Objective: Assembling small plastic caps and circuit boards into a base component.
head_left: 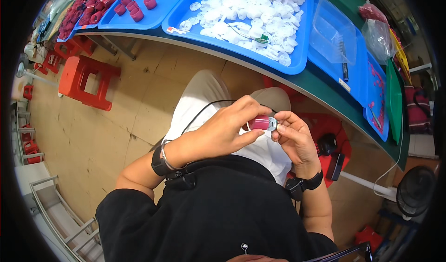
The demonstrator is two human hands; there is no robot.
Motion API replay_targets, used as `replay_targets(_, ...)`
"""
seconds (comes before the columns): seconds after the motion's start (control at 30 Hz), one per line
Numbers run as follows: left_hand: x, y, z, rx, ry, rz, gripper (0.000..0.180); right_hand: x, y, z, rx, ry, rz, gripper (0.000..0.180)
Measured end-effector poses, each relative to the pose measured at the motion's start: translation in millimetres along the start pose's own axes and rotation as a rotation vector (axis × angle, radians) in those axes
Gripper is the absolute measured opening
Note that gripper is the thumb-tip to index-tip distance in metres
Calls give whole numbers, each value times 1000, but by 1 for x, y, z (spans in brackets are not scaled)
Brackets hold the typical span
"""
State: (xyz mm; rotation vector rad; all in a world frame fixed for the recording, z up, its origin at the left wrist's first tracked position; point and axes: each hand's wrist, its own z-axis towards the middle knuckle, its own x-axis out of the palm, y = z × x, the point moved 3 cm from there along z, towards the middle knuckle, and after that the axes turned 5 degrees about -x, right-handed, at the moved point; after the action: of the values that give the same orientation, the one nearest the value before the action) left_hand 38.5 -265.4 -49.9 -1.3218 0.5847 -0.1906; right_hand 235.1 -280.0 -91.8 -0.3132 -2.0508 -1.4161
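Observation:
Above my lap, my left hand (pixel 227 125) grips a short magenta cylinder (pixel 259 122) between thumb and fingers. At the cylinder's right end is a small pale grey piece (pixel 273 124), pinched by the thumb and fingertips of my right hand (pixel 296 139). The two parts meet end to end; whether they are joined I cannot tell. Ahead on the table, a blue tray (pixel 197 35) bears many translucent white plastic pieces (pixel 251 16) and a small green part with thin wires (pixel 262 38).
The curved table edge (pixel 223 54) runs in front of my knees. Magenta cylinders (pixel 132 7) lie in a tray at left. Right of the white pieces are a clear plastic box (pixel 332 30), a black marker (pixel 345 71) and a tray of small pink bits (pixel 375 95). A red stool (pixel 86 81) stands at left.

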Motion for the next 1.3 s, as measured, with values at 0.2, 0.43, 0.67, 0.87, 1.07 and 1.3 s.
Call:
replay_targets(0.2,13,4,2,108,-39,29,32,-9,-12,-1,59,18,22,16)
replay_targets(0.43,26,16,5,186,-166,-7,34,-19,-23,5,49,41,130,16)
replay_targets(0.67,30,16,4,101,-182,19,41,-21,-33,6,-73,86,98,23)
replay_targets(0.87,38,22,1,140,-218,52,49,-30,-38,4,-174,141,51,28)
replay_targets(1.07,44,21,-1,203,-184,130,46,-34,-33,1,-121,195,63,29)
replay_targets(1.3,45,25,-4,143,-162,196,42,-22,-24,-1,-3,110,79,34)
